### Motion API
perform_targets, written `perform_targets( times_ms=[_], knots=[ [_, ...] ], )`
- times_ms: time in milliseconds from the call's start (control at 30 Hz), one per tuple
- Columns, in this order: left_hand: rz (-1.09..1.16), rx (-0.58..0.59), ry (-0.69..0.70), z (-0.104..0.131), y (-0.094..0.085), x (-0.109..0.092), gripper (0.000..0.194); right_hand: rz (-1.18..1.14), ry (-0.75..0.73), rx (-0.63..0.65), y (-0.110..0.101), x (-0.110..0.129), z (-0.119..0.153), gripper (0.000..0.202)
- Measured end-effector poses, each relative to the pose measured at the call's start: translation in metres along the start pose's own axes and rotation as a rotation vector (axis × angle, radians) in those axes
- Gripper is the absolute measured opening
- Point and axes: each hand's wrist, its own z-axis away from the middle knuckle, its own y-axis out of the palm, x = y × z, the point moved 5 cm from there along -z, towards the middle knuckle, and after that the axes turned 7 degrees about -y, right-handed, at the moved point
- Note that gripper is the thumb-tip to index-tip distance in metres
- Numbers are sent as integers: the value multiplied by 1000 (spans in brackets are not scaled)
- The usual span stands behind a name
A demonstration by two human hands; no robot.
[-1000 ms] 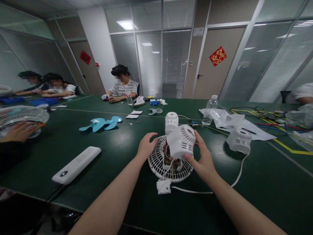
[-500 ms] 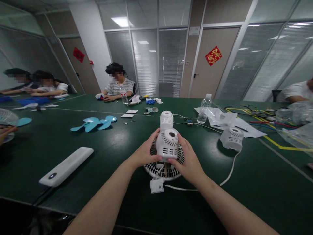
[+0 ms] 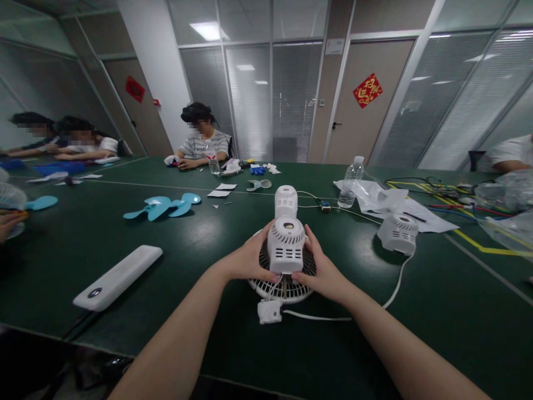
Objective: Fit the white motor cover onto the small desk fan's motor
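A white motor housing (image 3: 285, 245) with vent slots stands upright on a round white fan grille (image 3: 283, 288) lying flat on the green table (image 3: 416, 311). My left hand (image 3: 248, 257) grips the housing's left side and my right hand (image 3: 321, 269) its right side. A white cord (image 3: 391, 293) runs from the grille to the right, with a small white block (image 3: 268, 311) at the grille's near edge.
A second housing (image 3: 286, 200) stands just behind, a third (image 3: 398, 233) to the right. Blue fan blades (image 3: 162, 206), a white remote-like bar (image 3: 117, 277), a water bottle (image 3: 348, 190), plastic sheets and coloured wires lie around. Other people sit at the far and left sides.
One second ago my right hand held the housing tilted above the grille; now it sits upright on the grille with both hands around it.
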Motion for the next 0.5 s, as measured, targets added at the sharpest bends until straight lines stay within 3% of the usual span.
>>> perform_targets(
  times_ms=[233, 500],
  knots=[
    [40, 22, -58, 0, -1, 4, 124, 33, 85, 20, -9, -1, -1, 115],
    [19, 54, -59, 2, -2, 4, 119, 30, 14, 44, -9, -1, 0, 107]
  ],
)
